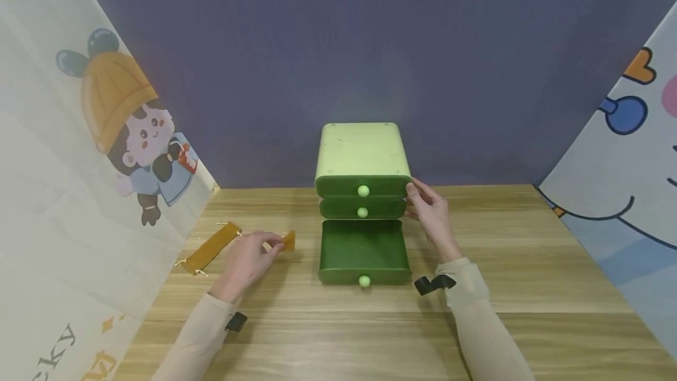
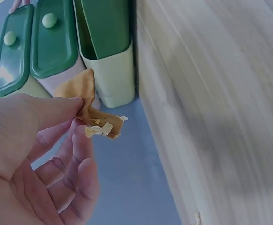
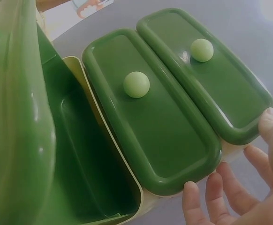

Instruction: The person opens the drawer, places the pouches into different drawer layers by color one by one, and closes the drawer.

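A folded yellow-brown cloth drawstring pouch (image 2: 86,96) with whitish cords is pinched between the thumb and fingers of my left hand (image 1: 250,260), left of the drawer unit in the head view. My right hand (image 1: 432,216) touches the right side of the small drawer unit (image 1: 365,149). Its thumb (image 3: 268,119) lies on the front corner of the top drawer (image 1: 338,187); the other fingertips touch near the middle drawer's edge (image 3: 211,161). The bottom drawer (image 1: 365,246) is pulled out. Both upper drawers are pushed in.
Another yellow-brown pouch (image 1: 208,250) with pale cord ends lies flat on the wooden table (image 1: 296,334), left of my left hand. A dark blue-grey wall (image 1: 365,46) stands behind the drawer unit, with printed panels at both sides.
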{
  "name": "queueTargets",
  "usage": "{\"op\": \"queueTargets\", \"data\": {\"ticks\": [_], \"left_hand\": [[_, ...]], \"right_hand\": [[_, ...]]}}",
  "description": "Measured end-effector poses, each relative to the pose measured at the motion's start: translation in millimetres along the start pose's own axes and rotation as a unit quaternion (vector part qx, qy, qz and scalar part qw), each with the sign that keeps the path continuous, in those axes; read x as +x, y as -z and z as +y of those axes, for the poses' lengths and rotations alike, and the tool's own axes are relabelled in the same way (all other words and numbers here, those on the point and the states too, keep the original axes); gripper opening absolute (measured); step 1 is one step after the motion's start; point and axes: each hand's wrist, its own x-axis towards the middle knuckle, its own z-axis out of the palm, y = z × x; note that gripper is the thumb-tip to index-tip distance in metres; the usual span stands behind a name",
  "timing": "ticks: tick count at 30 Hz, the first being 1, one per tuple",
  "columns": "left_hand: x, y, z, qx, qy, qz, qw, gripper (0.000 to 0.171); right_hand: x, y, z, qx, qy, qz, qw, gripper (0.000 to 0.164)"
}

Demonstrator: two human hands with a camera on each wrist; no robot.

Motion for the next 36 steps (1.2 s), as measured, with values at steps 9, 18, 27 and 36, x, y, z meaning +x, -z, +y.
{"op": "queueTargets", "data": {"ticks": [9, 18, 27, 36], "left_hand": [[-0.2, 0.4, 13.2, 0.002, -0.017, 0.005, 0.9998, 0.013], [1.7, -3.8, 27.3, 0.003, -0.038, 0.008, 0.9992, 0.013], [5.2, -4.9, 41.9, -0.004, -0.046, 0.013, 0.9988, 0.011], [11.6, -10.6, 55.6, -0.009, -0.069, 0.013, 0.9975, 0.009]], "right_hand": [[-0.6, 1.0, 1.3, 0.006, 0.004, 0.001, 1.000, 0.061], [-0.8, 1.7, 0.2, 0.003, 0.005, 0.000, 1.000, 0.062], [-0.6, 0.1, 0.3, -0.006, 0.006, -0.001, 1.000, 0.061], [0.0, -0.4, 0.8, -0.007, 0.008, 0.000, 1.000, 0.061]]}}
